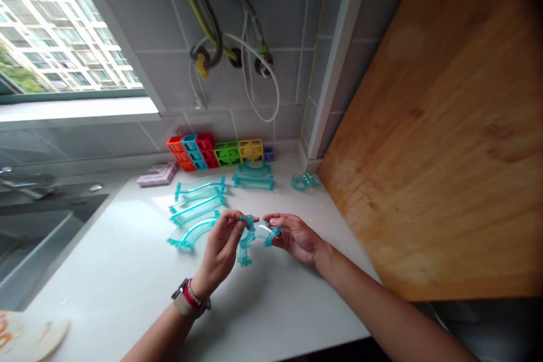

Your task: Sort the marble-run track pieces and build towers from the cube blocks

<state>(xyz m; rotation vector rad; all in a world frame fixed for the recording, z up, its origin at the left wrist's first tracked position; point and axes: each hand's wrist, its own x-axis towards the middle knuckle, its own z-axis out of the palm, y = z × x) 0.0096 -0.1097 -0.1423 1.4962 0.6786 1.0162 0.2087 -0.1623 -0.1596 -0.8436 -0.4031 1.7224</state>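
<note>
Above the white counter, my left hand (224, 240) pinches one side of a clear teal plastic track piece (245, 254). My right hand (294, 237) has its fingers closed on the curved part (266, 232) at the other side. Whether these are one piece or two joined pieces I cannot tell. Left of my hands lie several long teal track pieces (197, 206), bent in curves and waves. Further back sits another group of teal pieces (253, 178). Two small teal parts (302, 181) lie near the wooden panel.
Colourful plastic blocks (203, 151) line the tiled wall, beside a pale purple piece (158, 174). A sink (46, 249) with a faucet (29, 184) is on the left. The wooden panel (458, 141) bounds the right. Hoses and a white cable (271, 107) hang above.
</note>
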